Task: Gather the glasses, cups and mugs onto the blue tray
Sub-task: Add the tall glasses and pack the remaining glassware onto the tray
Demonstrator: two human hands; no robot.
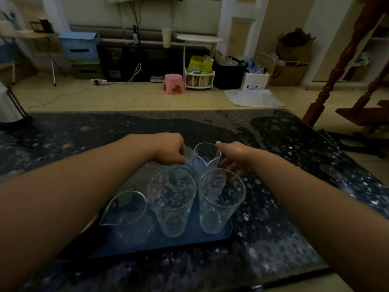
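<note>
- Five clear vessels at least, grouped on one blue tray; dim light and overlapping glass make a firm count hard.
- Blue tray: lies on a dark speckled table; its far and left parts are hidden by the glassware and the left forearm, only the near edge and right corner show plainly.
- Two tall printed glasses: left one and right one, upright, side by side at the tray's near middle, small cartoon prints on their walls.
- Spouted glass jug: near left of the tray, spout towards the camera, its left side partly covered by the forearm; a green shape shows through or behind it, too blurred to name.
- Spouted glass cup: upright at the far end, between the two hands.
- Further glass: behind the left printed glass, seen mostly through it, outline unclear.
- Left hand: curled, fingers together and bent downwards just left of the spouted cup; they seem to pinch a pale glass rim, but the thing held is mostly covered.
- Right hand: fingers spread apart, just beside the spouted cup's right wall; contact cannot be told.
- Pink stool: on the floor beyond the table.
</note>
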